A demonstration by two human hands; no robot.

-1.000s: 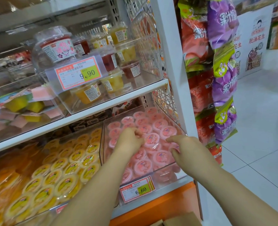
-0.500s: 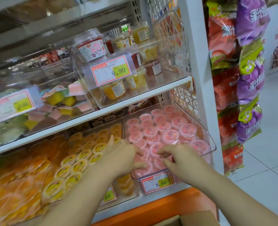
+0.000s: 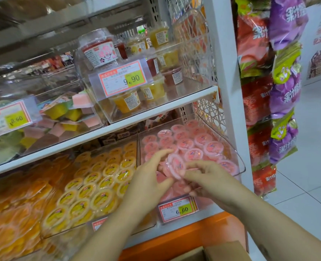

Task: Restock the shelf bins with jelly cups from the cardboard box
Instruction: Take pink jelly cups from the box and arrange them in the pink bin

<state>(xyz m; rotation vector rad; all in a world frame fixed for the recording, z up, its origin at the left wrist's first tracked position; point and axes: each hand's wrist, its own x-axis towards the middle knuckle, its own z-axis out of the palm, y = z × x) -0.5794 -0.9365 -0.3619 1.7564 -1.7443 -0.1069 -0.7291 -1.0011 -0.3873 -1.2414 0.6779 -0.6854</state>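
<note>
Pink jelly cup [image 3: 175, 165] tilted above the full clear bin [image 3: 237, 159] on the lower shelf [image 3: 212, 211] | left hand [image 3: 152, 173] and right hand [image 3: 207, 178] pinch it from either side | cardboard box [image 3: 223, 251] at bottom edge

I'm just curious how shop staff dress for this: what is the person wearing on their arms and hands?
Nothing that shows. The left hand and right hand are bare, with no gloves, rings or watch, and both forearms are uncovered to the frame's edge, so no sleeves appear. A small dark mark sits on the right forearm.
</note>
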